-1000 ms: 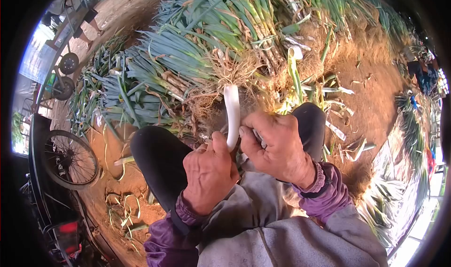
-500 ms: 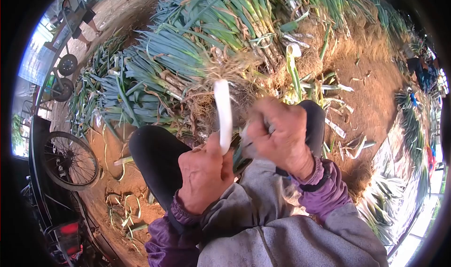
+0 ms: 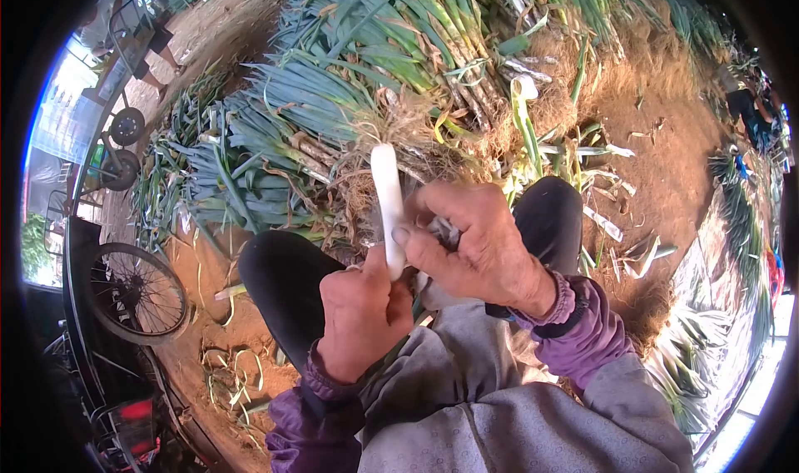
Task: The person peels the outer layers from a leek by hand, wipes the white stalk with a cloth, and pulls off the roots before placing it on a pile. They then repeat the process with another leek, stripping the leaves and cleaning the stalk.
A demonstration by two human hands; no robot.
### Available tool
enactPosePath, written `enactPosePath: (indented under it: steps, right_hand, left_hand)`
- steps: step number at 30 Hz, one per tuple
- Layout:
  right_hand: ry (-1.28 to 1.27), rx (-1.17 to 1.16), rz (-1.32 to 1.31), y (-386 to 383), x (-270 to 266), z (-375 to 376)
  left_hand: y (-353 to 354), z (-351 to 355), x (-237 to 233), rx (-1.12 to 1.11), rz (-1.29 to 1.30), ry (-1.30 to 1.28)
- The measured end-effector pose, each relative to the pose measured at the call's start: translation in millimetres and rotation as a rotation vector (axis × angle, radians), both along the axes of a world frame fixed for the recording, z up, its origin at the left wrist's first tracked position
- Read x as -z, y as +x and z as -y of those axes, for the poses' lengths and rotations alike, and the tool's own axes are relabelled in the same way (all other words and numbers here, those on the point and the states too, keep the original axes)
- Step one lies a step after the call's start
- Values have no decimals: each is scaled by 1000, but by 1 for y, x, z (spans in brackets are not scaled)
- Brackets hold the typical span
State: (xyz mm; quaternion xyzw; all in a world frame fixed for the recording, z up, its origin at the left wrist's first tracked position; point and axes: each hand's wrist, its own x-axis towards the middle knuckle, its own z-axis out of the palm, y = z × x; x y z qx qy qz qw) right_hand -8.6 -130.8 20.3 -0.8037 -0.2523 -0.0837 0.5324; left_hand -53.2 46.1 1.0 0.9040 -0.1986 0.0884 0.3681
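My left hand (image 3: 364,311) is closed around the lower part of a peeled white leek (image 3: 385,178), which stands nearly upright with its bushy roots (image 3: 398,117) at the top. Against the right side of the white shaft, my right hand (image 3: 478,244) presses its thumb, with the other fingers curled. A small greyish bit shows among those fingers; what it is I cannot make out. Just beyond both hands lies a big heap of leeks (image 3: 333,99) with green leaves and tangled, soil-coloured roots. The leek's lower end is hidden behind my left hand.
Stripped leaves and peelings (image 3: 603,182) litter the brown soil to the right. More leeks (image 3: 695,348) lie on a pale sheet at far right. On the left stand a spoked wheel (image 3: 137,294) and a cart frame. A person (image 3: 154,53) is at the upper left.
My right hand has come left, from beside the leek to touching its shaft with the thumb. My left hand still holds the leek. The view has shifted slightly.
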Motion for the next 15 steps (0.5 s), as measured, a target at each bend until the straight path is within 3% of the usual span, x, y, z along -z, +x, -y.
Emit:
enactPosePath:
  steps: [2,5,7,10,13,15]
  right_hand:
    - [-39,52,60,-1,2,-5]
    - [-118,78,145,-5,4,-1]
    - [-142,46,241,0,5,1]
    - [-252,75,275,0,1,3]
    - [-218,88,236,1,-5,2]
    - [-216,123,257,0,-2,2]
  left_hand:
    - [-1,4,0,-17,146,142]
    - [-1,4,3,-22,159,237]
    - [-5,4,4,-45,19,315]
    - [-3,8,14,-25,97,260]
    - [-5,9,12,-64,39,421]
    - [-4,11,9,-54,74,389]
